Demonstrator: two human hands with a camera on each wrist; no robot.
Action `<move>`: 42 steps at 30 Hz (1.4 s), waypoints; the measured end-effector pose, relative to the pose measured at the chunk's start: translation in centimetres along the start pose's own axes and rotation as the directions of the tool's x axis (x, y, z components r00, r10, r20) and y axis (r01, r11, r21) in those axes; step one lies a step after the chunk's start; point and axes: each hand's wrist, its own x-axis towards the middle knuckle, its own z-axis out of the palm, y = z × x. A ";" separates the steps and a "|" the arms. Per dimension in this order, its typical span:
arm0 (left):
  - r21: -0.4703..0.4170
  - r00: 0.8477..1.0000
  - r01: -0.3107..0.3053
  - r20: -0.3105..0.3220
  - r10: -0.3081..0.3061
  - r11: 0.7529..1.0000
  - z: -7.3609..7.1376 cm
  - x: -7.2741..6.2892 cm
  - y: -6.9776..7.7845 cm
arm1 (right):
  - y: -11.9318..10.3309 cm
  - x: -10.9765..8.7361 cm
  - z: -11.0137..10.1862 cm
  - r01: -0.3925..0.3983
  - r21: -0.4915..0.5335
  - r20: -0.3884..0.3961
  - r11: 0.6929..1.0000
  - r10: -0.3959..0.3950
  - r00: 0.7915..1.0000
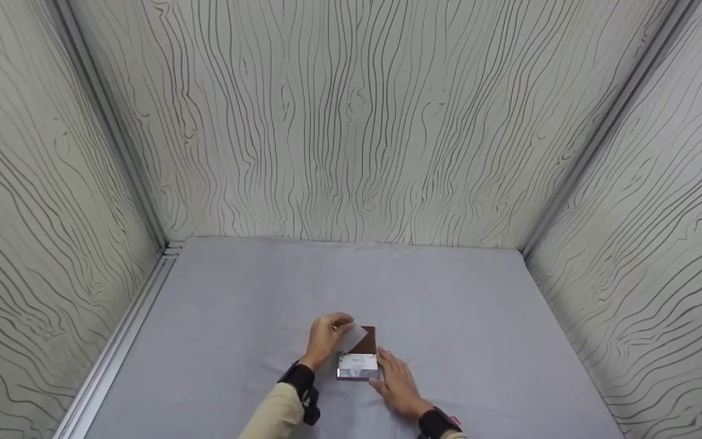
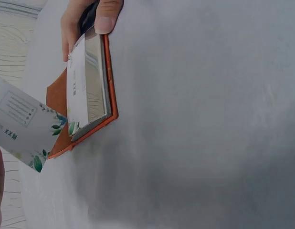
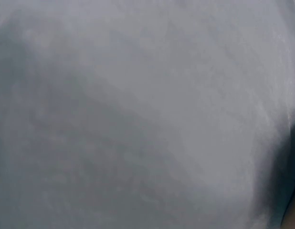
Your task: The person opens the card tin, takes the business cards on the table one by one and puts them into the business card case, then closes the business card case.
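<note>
My left hand [image 1: 325, 336] pinches a white business card [image 2: 26, 124] by one end. Green leaves and small print decorate the card, which is tilted over the far part of a brown card case [image 1: 365, 345]. The case lies open on the cloth; its near part is a shiny metal pocket [image 2: 96, 81]. A second white card [image 2: 78, 88] with leaf print shows on that pocket. At the case's right side, my right hand [image 1: 398, 387] holds it, thumb [image 2: 105, 24] at the near corner and fingers along the edge. The right wrist view catches mostly cloth.
A grey cloth [image 1: 235, 292] covers the table. Wood-grain panels [image 1: 351, 122] enclose it at the back and both sides, with a metal rail [image 1: 113, 353] along the left edge. Dark bands with cameras sit on both wrists.
</note>
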 end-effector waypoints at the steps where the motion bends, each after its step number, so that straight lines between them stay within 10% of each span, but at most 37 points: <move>1: 0.003 1.000 -0.010 0.009 0.010 1.000 0.1 0.0 0.0 | 0.1 0.0 0.1 0.009 -0.012 -0.012 1.000 -0.009 1.000; 13: 0.050 0.987 -0.133 0.096 0.128 0.990 1.3 -0.5 -0.2 | -0.9 0.1 -0.7 0.023 0.003 0.005 1.000 -0.023 1.000; 19: 0.112 0.980 -0.119 0.175 0.099 0.986 1.4 -1.1 -0.7 | -1.2 0.2 -0.8 -0.012 -0.007 0.038 1.000 0.013 0.999; 32: 0.171 0.985 -0.119 0.144 0.094 0.978 1.4 -1.6 -1.0 | -1.0 0.2 -0.6 -0.046 -0.002 0.056 0.999 0.046 0.997; 42: 0.318 0.979 -0.126 0.192 0.066 0.940 2.1 -2.7 -0.5 | -0.3 0.1 -0.2 0.058 -0.055 -0.028 0.997 -0.059 0.998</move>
